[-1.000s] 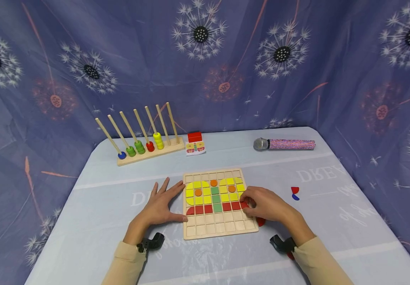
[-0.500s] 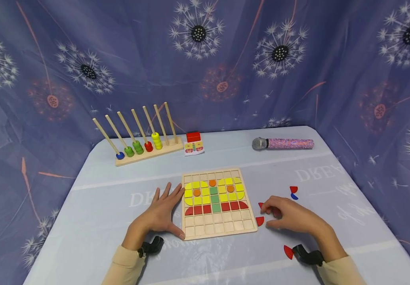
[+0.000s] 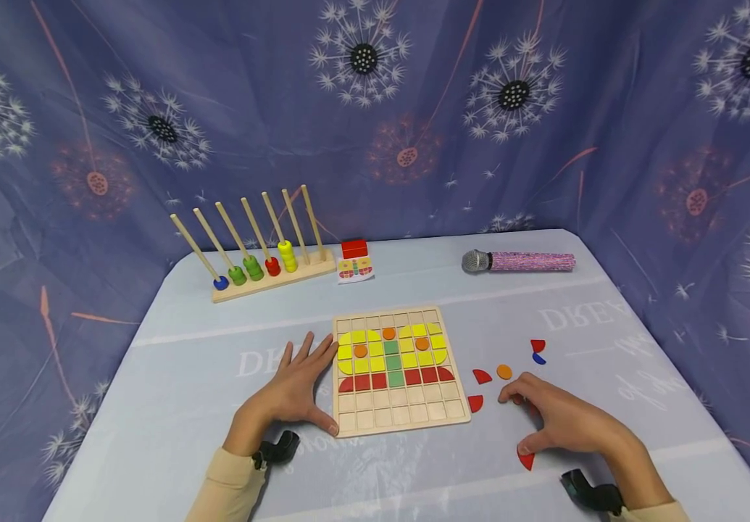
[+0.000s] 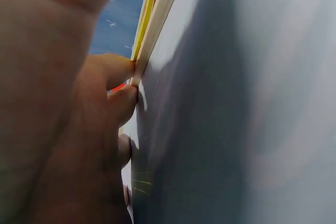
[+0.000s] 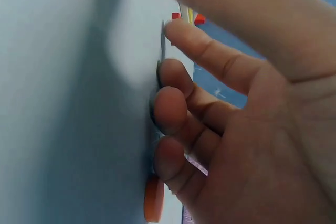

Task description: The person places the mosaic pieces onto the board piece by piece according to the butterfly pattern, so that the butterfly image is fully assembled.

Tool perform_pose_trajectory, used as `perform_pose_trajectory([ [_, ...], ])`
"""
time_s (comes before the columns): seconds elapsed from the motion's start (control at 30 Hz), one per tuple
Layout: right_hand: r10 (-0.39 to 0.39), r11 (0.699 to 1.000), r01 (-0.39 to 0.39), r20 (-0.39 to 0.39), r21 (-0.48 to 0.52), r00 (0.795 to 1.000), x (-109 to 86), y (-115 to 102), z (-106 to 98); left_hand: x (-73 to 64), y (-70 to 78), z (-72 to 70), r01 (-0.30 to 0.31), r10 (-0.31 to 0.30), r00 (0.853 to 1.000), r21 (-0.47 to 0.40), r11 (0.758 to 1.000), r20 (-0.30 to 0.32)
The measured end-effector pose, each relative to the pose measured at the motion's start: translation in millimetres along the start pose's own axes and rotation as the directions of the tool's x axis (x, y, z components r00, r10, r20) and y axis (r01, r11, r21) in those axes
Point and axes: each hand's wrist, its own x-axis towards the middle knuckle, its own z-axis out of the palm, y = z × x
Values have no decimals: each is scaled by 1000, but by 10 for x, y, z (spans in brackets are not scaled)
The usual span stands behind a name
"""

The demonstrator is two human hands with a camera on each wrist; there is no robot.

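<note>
A wooden grid board (image 3: 401,415) carries yellow tiles, a row of red tiles (image 3: 411,377), a green column (image 3: 393,362) and orange discs (image 3: 360,351). My left hand (image 3: 293,391) lies spread at its left edge, thumb by the near corner; the left wrist view shows fingertips (image 4: 125,72) against the board's side. Right of the board, my right hand (image 3: 567,417) hovers low with loosely bent fingers and nothing between them. Its thumb overlaps a red quarter-round piece (image 3: 527,462). An orange disc (image 3: 503,372) lies just beyond the fingers, with red quarter-rounds (image 3: 482,376) nearby.
Farther right lie a red piece (image 3: 538,346) and a blue piece (image 3: 539,359). At the back stand a peg abacus (image 3: 275,279) with coloured beads and a picture card (image 3: 355,270) against a red block (image 3: 354,249). A glittery microphone (image 3: 531,262) lies at the back right.
My right hand has left the red row's right end, where a red corner tile now sits, and moved right over the loose pieces. My left thumb has slid toward the board's near corner.
</note>
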Motion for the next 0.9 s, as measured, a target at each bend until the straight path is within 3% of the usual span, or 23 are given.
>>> perform_pose_trajectory([
  [0.2, 4, 999, -7, -94, -31, 996, 154, 2, 4, -1, -1, 0, -5, 5, 1000, 0, 1000, -5],
  [0.37, 7, 999, -14, -198, -31, 980, 254, 19, -21, 3, -8, 4, -9, 9, 1000, 7, 1000, -7],
  [0.57, 39, 998, -22, -302, 61, 953, 82, 186, -122, 22, -25, 8, -24, 25, 1000, 12, 1000, -10],
  [0.67, 98, 994, -84, -287, 63, 953, -95, 272, -173, 18, -30, 8, -25, 25, 1000, -1, 1000, -4],
  [0.77, 162, 987, -157, -218, 41, 962, -223, 292, -175, 13, -34, 5, -12, 12, 1000, -8, 1000, 5],
  [0.9, 232, 972, -237, -172, -6, 957, -210, 186, -90, 12, -29, 16, 1, -1, 1000, -10, 1000, 5],
])
